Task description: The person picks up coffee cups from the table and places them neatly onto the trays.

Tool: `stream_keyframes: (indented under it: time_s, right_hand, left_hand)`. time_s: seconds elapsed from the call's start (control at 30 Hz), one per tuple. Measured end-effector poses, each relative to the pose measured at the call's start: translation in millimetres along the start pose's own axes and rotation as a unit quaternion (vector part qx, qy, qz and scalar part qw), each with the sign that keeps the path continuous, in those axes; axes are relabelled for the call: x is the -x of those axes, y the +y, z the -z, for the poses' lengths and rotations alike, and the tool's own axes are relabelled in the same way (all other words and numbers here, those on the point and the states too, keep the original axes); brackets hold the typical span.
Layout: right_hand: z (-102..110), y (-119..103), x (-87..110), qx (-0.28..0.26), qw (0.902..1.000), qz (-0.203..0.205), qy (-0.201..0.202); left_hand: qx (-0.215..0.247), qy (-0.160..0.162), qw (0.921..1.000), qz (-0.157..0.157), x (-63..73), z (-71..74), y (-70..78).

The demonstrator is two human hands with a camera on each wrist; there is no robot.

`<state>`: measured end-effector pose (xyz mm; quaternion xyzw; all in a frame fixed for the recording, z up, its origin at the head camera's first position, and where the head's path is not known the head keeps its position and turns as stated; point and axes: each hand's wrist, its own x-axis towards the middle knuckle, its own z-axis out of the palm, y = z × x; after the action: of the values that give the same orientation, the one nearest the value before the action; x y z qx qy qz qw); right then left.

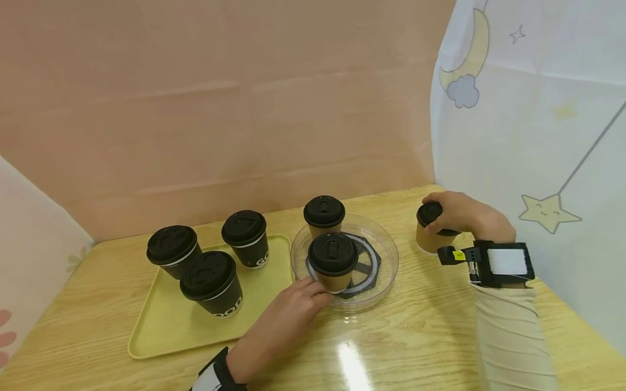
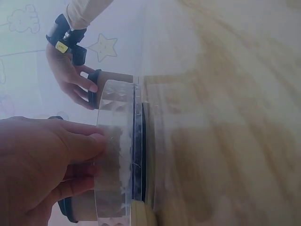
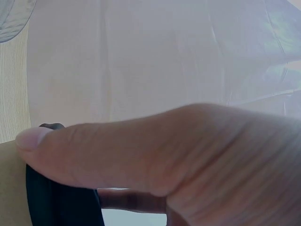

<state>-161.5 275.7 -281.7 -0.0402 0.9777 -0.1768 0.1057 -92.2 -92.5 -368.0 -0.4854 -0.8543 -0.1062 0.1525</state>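
Observation:
At the right, my right hand (image 1: 457,212) grips a brown paper cup (image 1: 427,240) with a black lid, thumb and fingers around the lid's edge. In the right wrist view the thumb (image 3: 94,153) lies across the black lid (image 3: 61,202). My left hand (image 1: 300,301) pinches the near rim of a clear round tray (image 1: 391,271), with the thumb (image 2: 89,145) right at the rim in the left wrist view. On this tray stand two brown cups with black lids, a nearer one (image 1: 334,283) and a farther one (image 1: 320,231).
A yellow rectangular tray (image 1: 161,339) to the left holds three black lidded cups, among them a front one (image 1: 220,296). A dark patterned piece (image 1: 364,266) shows in the clear tray. Hanging sheets (image 1: 220,108) border the wooden table (image 1: 401,336).

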Motion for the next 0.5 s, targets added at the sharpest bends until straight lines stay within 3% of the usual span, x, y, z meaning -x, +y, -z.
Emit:
stream_keyframes:
  time_s: [0.5]
  right_hand:
    - [-1.5,4.0,1.7,0.002,1.0000,0.003,-0.007]
  left_hand:
    - [0.006,-0.013,0.9996,0.026,2.8,-0.2,-7.6]
